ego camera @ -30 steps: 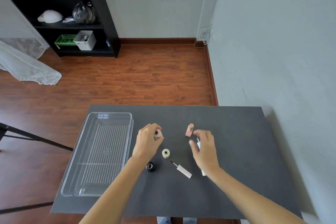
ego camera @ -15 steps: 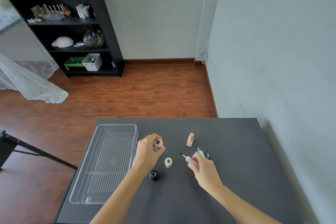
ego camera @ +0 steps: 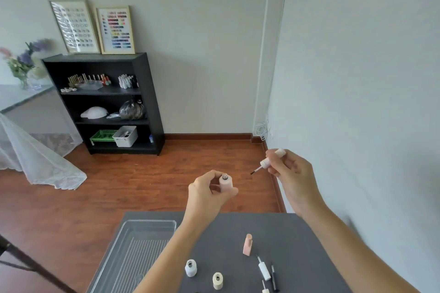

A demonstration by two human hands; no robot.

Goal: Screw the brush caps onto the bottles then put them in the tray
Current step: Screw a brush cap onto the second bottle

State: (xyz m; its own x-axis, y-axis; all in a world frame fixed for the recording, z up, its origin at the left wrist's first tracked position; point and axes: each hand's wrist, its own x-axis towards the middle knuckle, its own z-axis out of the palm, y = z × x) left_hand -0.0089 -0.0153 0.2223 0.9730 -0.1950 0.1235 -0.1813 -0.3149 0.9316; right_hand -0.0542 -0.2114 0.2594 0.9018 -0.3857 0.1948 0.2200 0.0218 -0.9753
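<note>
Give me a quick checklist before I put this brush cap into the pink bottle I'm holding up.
1. Pink bottle held firmly in the left hand: ok, fingers wrap its body.
2. Bottle neck open and facing up: ok, the opening shows at the top.
3. Brush cap pinched in the right hand: ok.
4. Brush tip lined up with the neck: not ok, it points toward the bottle but sits off to the right and apart.
5. Cap matches this bottle: cannot tell.
6. Tray free to receive it: ok, nothing visible in the part that shows.
</note>
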